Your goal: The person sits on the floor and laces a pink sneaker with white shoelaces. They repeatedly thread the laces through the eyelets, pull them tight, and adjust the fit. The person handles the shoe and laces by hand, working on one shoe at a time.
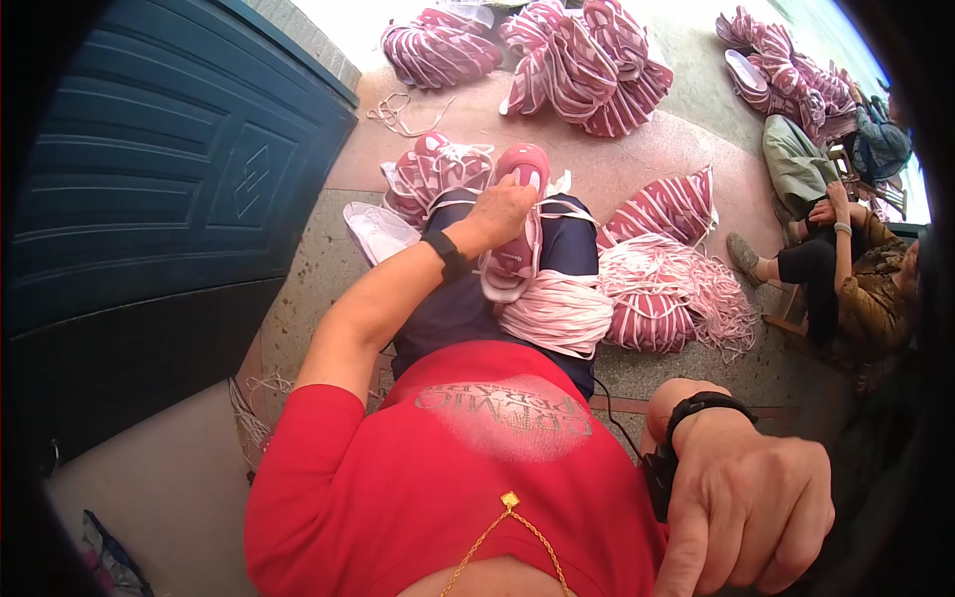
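"Holding what, left hand [500, 212]?"
"The pink shoe [513, 261], left of the lace bundle [559, 316], long axis running outward past it."
"Right hand [753, 495]?"
"Farther from the bundle, curled; contents unclear."

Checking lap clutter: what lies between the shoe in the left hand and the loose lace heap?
Head view: the navy trouser leg and, nearer the person, a bundle of pale pink laces lie between shoe and lace heap.
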Available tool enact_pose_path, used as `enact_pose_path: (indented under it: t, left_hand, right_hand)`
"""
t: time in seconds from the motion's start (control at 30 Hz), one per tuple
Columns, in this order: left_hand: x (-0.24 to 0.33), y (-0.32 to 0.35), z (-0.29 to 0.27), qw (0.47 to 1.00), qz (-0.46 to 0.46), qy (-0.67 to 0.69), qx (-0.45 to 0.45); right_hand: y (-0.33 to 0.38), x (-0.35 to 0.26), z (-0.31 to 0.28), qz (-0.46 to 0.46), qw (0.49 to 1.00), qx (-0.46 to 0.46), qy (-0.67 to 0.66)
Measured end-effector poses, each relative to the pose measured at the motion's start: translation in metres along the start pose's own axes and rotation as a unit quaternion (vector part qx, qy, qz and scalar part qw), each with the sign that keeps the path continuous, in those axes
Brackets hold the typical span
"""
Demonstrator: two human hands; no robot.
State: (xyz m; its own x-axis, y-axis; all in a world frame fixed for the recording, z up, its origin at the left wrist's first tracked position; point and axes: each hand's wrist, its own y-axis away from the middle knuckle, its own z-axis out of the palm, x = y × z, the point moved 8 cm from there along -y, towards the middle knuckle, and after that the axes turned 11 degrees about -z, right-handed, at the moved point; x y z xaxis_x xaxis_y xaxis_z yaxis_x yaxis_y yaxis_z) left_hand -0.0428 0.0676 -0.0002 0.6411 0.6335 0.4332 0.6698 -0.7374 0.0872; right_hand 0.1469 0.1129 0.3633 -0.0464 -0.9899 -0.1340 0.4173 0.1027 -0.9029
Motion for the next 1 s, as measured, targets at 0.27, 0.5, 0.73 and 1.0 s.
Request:
enact_pose_path:
  t: [0.27,0.5,0.73,1.0]
  left_hand:
    - [-0.014,-0.005,-0.005,0.991,-0.052,0.125,-0.002]
    - [-0.024,-0.012,-0.009,0.944,-0.109,0.306,-0.057]
    - [-0.030,-0.015,-0.007,0.915,-0.151,0.360,-0.101]
    - [-0.031,-0.013,-0.014,0.923,-0.134,0.352,-0.084]
  right_hand:
    - [-0.013,0.002,-0.008,-0.014,0.995,0.064,0.072]
    - [0.056,0.008,-0.092,0.183,0.913,0.131,0.340]
    - [0.275,0.007,-0.260,0.385,0.329,0.199,0.839]
    - [0.291,0.026,-0.274,0.388,0.362,0.140,0.836]
